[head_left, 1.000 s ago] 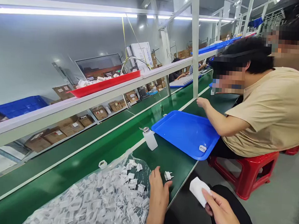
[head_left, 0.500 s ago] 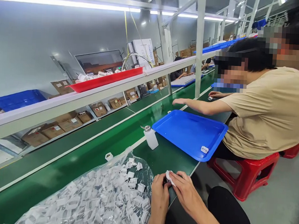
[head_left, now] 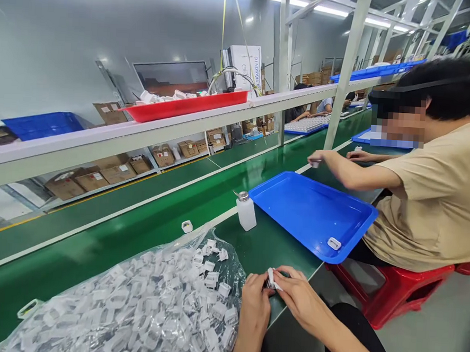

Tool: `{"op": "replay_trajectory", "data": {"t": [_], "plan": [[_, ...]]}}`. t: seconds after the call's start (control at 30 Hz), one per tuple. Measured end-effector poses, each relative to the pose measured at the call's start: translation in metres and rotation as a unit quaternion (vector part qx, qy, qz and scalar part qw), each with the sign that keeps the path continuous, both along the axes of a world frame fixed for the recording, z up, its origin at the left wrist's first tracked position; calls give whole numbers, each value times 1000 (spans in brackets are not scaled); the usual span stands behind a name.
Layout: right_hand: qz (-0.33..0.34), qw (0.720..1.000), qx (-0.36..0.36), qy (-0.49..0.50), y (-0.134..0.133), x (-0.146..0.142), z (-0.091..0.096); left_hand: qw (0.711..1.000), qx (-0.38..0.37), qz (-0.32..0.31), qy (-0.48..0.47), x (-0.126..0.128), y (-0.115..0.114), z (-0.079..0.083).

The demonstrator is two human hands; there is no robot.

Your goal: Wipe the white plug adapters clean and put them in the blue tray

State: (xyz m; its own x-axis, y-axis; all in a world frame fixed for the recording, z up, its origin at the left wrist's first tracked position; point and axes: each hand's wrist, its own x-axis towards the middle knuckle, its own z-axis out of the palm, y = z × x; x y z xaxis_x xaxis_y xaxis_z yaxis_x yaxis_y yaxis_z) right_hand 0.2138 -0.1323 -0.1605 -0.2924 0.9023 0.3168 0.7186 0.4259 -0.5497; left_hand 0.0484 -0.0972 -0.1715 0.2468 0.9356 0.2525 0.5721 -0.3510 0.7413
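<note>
Left hand [head_left: 255,300], right hand [head_left: 297,296], one cloth [head_left: 271,278] between, one bottle [head_left: 247,214]

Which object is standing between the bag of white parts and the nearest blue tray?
The head view shows a white bottle with a metal top, on the green worktop.

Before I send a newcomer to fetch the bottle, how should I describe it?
Find the large blue tray on the green worktop, then the clear bag of white parts. Between them stands the bottle, close to the tray's corner. Its silvery top and tall white body set it apart from those parts.
</note>
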Motion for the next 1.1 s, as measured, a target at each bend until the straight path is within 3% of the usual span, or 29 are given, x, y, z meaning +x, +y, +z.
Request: {"op": "replay_trajectory", "data": {"t": [0.1,0.2,0.37,0.47,0.53,0.6,0.67,0.83,0.97,1.1], "plan": [[8,1000,-5,1,10,-2,7,1000,-2,16,2,2,-1,1],[3,1000,-3,-1,6,-7,1,1000,-5,24,1,2,-2,1],[-9,1000,-9,-2,-24,-7,-16,999,-16,30,-7,2,-5,3],[-8,1000,-14,12,-46,1,-13,998,-35,46,-9,2,-7,8],[-49,994,-41,85,-59,7,-9,997,-52,54,-13,2,-7,13],[-126,964,-97,214,-69,13,-7,996,-70,59,-20,0,-7,18],[-191,916,-151,320,-75,19,-9,994,-83,60,-37,-1,-7,23],[-241,868,-187,392,-77,24,-16,988,-102,41,-111,3,-8,33],[-266,854,-149,422,-78,13,-1,971,-136,25,-193,7,-22,42],[-241,907,17,346,-84,-3,22,925,-172,7,-338,4,-42,54]]}}
